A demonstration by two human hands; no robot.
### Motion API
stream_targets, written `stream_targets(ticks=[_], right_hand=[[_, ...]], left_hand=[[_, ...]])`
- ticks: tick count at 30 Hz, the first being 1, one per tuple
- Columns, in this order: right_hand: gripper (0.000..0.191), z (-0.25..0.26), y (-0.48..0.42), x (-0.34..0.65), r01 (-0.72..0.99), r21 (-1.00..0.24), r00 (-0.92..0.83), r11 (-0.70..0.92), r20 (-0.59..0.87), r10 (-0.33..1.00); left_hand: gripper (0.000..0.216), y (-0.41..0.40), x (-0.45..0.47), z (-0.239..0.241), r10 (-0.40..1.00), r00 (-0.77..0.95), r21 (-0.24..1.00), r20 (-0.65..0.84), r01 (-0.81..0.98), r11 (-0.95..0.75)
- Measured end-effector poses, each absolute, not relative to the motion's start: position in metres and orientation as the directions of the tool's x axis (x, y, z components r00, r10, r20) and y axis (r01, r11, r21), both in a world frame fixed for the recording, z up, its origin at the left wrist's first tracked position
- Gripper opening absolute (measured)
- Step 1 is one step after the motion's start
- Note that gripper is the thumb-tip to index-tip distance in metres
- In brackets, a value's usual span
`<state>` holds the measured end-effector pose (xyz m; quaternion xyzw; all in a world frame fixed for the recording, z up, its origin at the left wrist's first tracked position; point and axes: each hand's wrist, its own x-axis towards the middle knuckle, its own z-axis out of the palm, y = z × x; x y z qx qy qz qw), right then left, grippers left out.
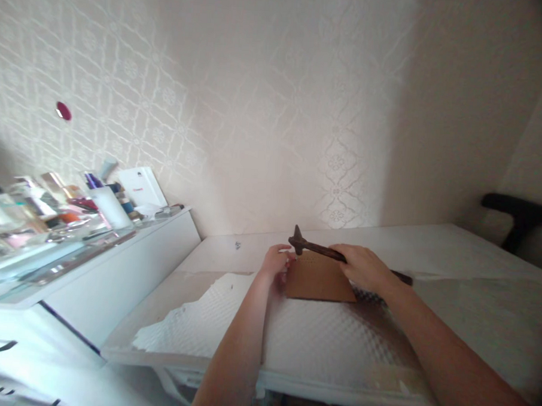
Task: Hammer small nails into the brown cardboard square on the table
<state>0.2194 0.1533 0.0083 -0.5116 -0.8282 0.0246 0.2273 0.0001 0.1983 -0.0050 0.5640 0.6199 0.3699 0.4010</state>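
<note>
One hammer (325, 251) is gripped by the handle in the right hand (362, 265), its head held by the far left corner of one brown board (319, 283). The left hand (277, 258) is placed at that corner; whether anything is pinched there cannot be told. The board is set upon one white textured sheet (310, 339); beyond it, leftward, small grey pieces (237, 245) are seen, too tiny to count.

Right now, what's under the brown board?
A white quilted sheet shows at the near edge of the brown board; a dark checkered patch shows by its right side. The board covers whatever lies directly beneath, so that can't be seen.
</note>
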Motion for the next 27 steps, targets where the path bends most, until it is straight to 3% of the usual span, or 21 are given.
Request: stream_targets(ticks=[10, 16, 27], right_hand=[[0.036, 0.0087, 0.1521, 0.2166, 0.81, -0.275, -0.412, 0.518, 0.361, 0.836], [0.036, 0.0083, 0.1536, 0.2176, 0.823, -0.286, -0.361, 0.491, 0.404, 0.84], [0.041, 0.0124, 0.1505, 0.2176, 0.841, -0.298, -0.34, 0.452, 0.358, 0.87]], left_hand=[[0.036, 0.2086, -0.0067, -0.012, 0.997, -0.068, 0.855, 0.044, 0.518, -0.003], [0.038, 0.2058, -0.0083, -0.0112, 0.994, -0.098, 0.84, 0.043, 0.543, 0.017], [0.037, 0.2053, -0.0074, -0.0104, 0.994, -0.099, 0.841, 0.04, 0.541, 0.019]])
